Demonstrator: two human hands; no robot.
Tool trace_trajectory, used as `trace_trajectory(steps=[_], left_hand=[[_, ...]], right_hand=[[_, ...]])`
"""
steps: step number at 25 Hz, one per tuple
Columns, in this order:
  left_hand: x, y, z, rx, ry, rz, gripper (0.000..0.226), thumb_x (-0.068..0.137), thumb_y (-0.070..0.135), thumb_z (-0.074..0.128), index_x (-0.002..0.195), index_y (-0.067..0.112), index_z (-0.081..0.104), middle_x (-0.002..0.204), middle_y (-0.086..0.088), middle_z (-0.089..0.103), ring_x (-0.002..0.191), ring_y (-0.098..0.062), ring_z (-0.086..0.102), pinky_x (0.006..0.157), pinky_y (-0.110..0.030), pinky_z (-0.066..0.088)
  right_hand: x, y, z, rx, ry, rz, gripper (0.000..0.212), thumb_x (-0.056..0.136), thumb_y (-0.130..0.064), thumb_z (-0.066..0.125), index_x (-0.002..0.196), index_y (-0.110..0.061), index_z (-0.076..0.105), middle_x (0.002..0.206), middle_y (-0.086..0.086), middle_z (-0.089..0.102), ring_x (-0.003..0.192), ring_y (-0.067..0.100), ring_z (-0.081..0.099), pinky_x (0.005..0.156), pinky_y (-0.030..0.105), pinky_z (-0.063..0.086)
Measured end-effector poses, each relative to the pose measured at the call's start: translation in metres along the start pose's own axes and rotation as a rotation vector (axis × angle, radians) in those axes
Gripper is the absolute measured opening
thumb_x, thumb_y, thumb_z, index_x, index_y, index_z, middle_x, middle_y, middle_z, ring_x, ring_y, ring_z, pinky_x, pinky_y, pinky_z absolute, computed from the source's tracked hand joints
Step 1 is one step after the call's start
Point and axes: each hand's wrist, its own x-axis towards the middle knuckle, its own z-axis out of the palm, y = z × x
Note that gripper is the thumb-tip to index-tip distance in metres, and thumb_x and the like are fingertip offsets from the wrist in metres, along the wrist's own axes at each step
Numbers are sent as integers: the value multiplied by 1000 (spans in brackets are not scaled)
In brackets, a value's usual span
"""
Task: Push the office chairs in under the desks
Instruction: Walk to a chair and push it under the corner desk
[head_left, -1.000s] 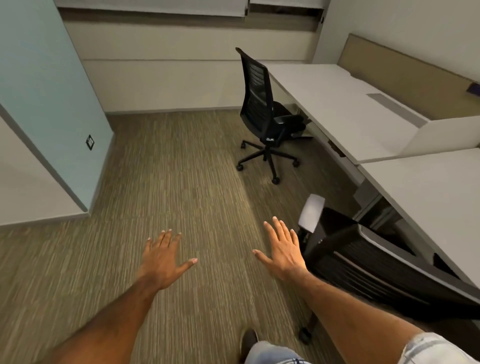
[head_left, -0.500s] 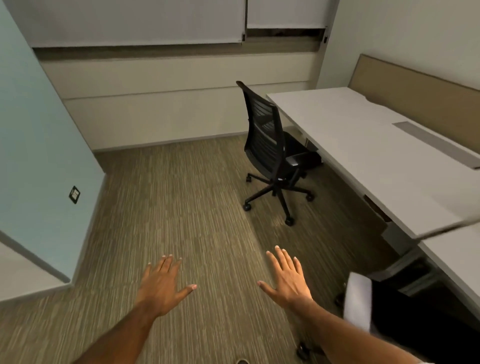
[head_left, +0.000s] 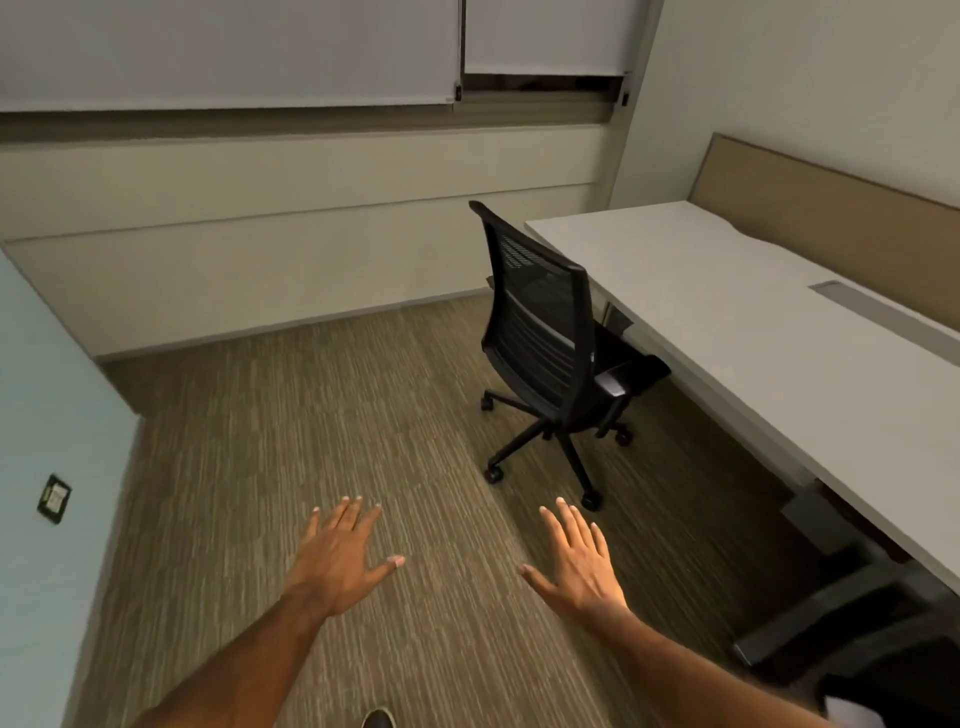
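A black mesh-backed office chair (head_left: 545, 343) on castors stands on the carpet ahead, its seat only partly under the long white desk (head_left: 737, 332) on the right. My left hand (head_left: 340, 558) and my right hand (head_left: 576, 564) are stretched out in front of me, palms down, fingers straight, holding nothing. Both hands hover over the carpet, well short of the chair. A second dark chair (head_left: 883, 680) shows only as a sliver at the bottom right corner, beside the desk.
A tan partition panel (head_left: 831, 218) runs along the desk's far side. A pale blue wall (head_left: 47, 415) with a socket plate (head_left: 53, 498) closes off the left. A cream wall with lowered blinds lies ahead. Striped carpet spans the floor between.
The view has moved forward and lifted. The far chair now looks nearer and larger, and the near chair has slid almost out of the frame at the bottom right. Both hands stay spread and empty.
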Motion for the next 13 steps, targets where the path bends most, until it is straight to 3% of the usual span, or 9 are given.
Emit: trace_trajectory(steps=[4,13], left_hand=[[96,-58,-42,36,7,97,100,88,86,22,163,22,8,171,-7,7,158,-23,1,127,-53,-1],[335,-77,-128,36,131,291,98,86,85,26,162,24,16,170,-4,14,157,-21,6,126,-52,3]], right_hand=[[74,-43,-15,55,64,94,96,91,-81,30,163,-29,-7,171,4,-16,153,18,-20,121,42,-15],[253,-82,-86,208,309,235,92,94,-75,41,164,-26,9,173,3,-3,158,19,-7,124,41,-10]])
